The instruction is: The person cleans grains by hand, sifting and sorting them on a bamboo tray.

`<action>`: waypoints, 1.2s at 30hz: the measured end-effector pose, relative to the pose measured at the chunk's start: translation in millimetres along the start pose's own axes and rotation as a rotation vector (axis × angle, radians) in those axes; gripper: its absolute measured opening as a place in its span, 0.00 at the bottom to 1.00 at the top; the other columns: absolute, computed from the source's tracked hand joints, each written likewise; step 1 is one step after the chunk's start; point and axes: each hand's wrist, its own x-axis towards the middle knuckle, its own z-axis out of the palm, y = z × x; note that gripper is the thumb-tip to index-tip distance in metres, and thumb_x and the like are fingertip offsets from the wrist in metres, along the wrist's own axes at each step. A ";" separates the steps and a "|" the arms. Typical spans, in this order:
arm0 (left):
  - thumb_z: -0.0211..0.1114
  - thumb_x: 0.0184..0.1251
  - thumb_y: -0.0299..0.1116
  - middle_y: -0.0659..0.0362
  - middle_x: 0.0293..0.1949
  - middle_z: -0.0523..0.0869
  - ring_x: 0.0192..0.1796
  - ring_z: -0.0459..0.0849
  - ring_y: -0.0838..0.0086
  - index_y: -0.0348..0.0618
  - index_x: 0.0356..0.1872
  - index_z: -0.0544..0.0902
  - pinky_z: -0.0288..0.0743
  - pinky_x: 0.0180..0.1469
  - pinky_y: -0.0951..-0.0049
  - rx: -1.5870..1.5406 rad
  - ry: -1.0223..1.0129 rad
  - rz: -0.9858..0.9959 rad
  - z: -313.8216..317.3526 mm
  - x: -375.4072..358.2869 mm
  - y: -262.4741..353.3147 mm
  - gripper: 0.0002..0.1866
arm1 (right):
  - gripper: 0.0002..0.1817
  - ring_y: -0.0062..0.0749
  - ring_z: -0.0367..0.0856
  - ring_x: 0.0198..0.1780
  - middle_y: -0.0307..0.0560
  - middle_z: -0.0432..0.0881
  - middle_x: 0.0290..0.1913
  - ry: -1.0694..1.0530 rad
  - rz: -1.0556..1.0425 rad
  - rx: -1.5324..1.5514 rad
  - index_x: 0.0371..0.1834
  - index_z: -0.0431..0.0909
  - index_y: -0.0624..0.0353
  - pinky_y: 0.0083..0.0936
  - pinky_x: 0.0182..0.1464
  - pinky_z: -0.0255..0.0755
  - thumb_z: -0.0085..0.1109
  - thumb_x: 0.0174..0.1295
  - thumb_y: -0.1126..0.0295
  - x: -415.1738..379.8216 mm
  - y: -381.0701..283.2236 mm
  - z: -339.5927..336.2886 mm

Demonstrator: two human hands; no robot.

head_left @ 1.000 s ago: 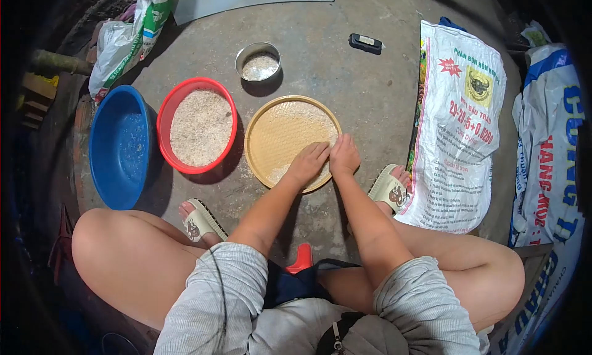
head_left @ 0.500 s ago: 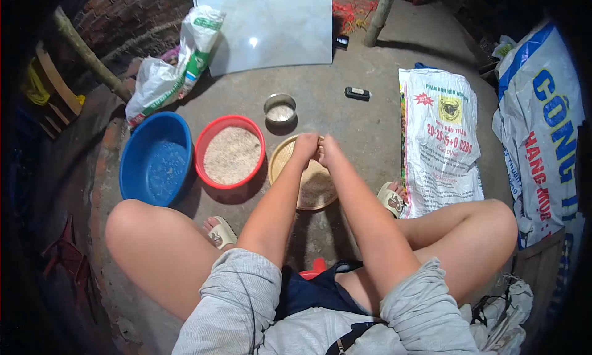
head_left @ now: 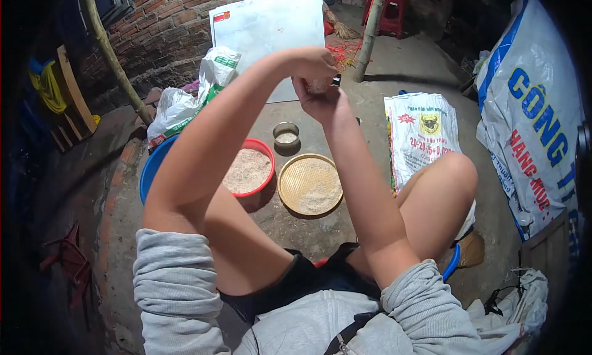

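The left hand (head_left: 311, 62) and right hand (head_left: 320, 99) cup a pinch of grain (head_left: 317, 85), fingers closed round it, high above the tray (head_left: 310, 185). Loosened fingers could scatter it onto the floor (head_left: 370, 133) beside the tray.

The scene is dim, lit mostly from above and in front of the raised hands. The pale board (head_left: 271, 31) leaning just beyond the left hand (head_left: 311, 62) is the brightest surface, with soft glare. Below the hands, the round sieve (head_left: 309, 184) and red basin (head_left: 246, 170) throw soft shadows toward the person onto the concrete floor (head_left: 364, 139). Fisheye distortion bends the brick wall (head_left: 179, 22) and the blue-lettered sack (head_left: 530, 108) out to the sides, and heavy black vignetting swallows the corners. The right hand (head_left: 320, 99) is slightly soft; print on the white sack (head_left: 425, 139) reads clearly.
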 end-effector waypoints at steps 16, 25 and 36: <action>0.56 0.58 0.32 0.50 0.38 0.84 0.40 0.82 0.59 0.41 0.40 0.82 0.73 0.44 0.67 0.163 0.059 -0.116 37.5 -91.8 -81.7 0.12 | 0.17 0.16 0.46 0.08 0.28 0.50 0.09 0.861 0.042 -0.433 0.11 0.49 0.46 0.16 0.09 0.37 0.36 0.57 0.72 4.8 -60.7 -168.5; 0.55 0.58 0.36 0.50 0.34 0.83 0.39 0.80 0.55 0.44 0.36 0.82 0.73 0.42 0.60 0.514 -0.571 -0.168 41.9 -97.0 -86.5 0.11 | 0.19 0.21 0.54 0.09 0.30 0.56 0.09 1.074 0.236 -1.513 0.11 0.57 0.47 0.20 0.10 0.47 0.40 0.62 0.65 87.7 -148.0 -201.4; 0.54 0.62 0.37 0.54 0.31 0.84 0.30 0.82 0.73 0.39 0.35 0.81 0.75 0.31 0.72 -1.006 0.107 -0.689 276.8 -20.0 -268.5 0.13 | 0.18 0.20 0.58 0.11 0.32 0.63 0.11 0.891 0.577 -1.666 0.18 0.68 0.51 0.19 0.13 0.54 0.47 0.66 0.59 187.4 -121.1 -282.4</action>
